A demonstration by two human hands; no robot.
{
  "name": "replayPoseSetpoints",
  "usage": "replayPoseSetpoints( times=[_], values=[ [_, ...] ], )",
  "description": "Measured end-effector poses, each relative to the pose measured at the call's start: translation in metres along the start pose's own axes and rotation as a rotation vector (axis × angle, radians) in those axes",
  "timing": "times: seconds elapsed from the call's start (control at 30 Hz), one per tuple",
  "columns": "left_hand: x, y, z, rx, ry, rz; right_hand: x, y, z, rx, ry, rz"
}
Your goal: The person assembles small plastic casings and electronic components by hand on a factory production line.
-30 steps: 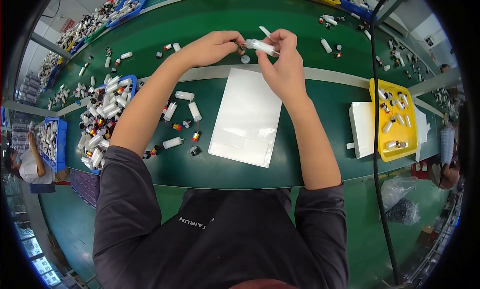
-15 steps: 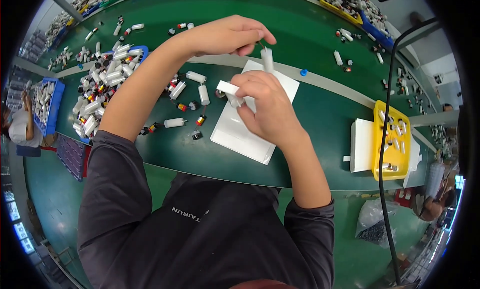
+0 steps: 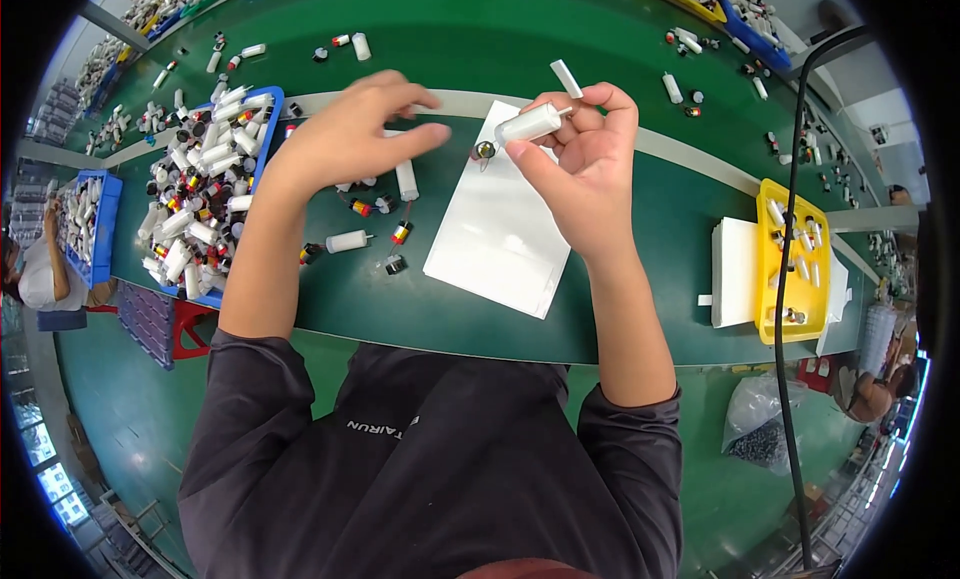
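My right hand [image 3: 600, 164] is turned palm up above the white flat sheet or pad [image 3: 490, 254]. Between its thumb and fingers it grips a white plastic cylinder [image 3: 530, 125] with a thin tip, held tilted. A small white strip [image 3: 566, 80] sticks up at the same fingertips. My left hand [image 3: 355, 134], slightly blurred, hovers over loose parts with its fingers apart and nothing visible in them. Below its fingers lies another white cylinder [image 3: 406, 181]. A small round dark part [image 3: 485, 151] sits near the pad's upper left edge.
A blue bin [image 3: 268, 129] heaped with white cylinders stands beside my left arm. Loose red-yellow-black parts [image 3: 401, 233] and a white cylinder [image 3: 348, 241] lie left of the pad. At right are a yellow tray [image 3: 767, 279] and a white stack [image 3: 733, 274]. A black cable [image 3: 787, 379] hangs down there.
My left hand has moved left, away from the cylinder, and its fingers have spread. My right hand has rolled palm up, swinging the upright cylinder to a tilt and raising the white strip.
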State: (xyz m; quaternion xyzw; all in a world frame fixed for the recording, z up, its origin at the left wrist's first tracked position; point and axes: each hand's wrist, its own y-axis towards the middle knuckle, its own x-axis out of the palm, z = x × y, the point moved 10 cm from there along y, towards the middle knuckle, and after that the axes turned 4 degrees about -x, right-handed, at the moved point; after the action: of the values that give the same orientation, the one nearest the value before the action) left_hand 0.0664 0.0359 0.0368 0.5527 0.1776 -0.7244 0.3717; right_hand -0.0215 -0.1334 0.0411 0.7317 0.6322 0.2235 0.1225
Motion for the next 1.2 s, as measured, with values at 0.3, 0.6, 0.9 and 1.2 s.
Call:
replayPoseSetpoints(
  times=[0.3, 0.6, 0.9, 1.2],
  values=[
    [0.063, 0.041, 0.065, -0.136, -1.656, -0.420, -0.043, -0.003, -0.016, -0.161, -0.165, 0.255],
    [0.073, 0.048, 0.079, -0.076, -2.029, -0.450, -0.018, -0.023, -0.010, -0.290, -0.858, 0.180],
    [0.057, 0.051, 0.072, 0.058, -1.311, -0.247, -0.035, -0.024, -0.003, -0.419, -0.502, 0.249],
    [0.072, 0.047, 0.058, -0.171, -1.586, -0.274, -0.019, -0.032, -0.007, -0.530, -0.917, 0.142]
  ],
)
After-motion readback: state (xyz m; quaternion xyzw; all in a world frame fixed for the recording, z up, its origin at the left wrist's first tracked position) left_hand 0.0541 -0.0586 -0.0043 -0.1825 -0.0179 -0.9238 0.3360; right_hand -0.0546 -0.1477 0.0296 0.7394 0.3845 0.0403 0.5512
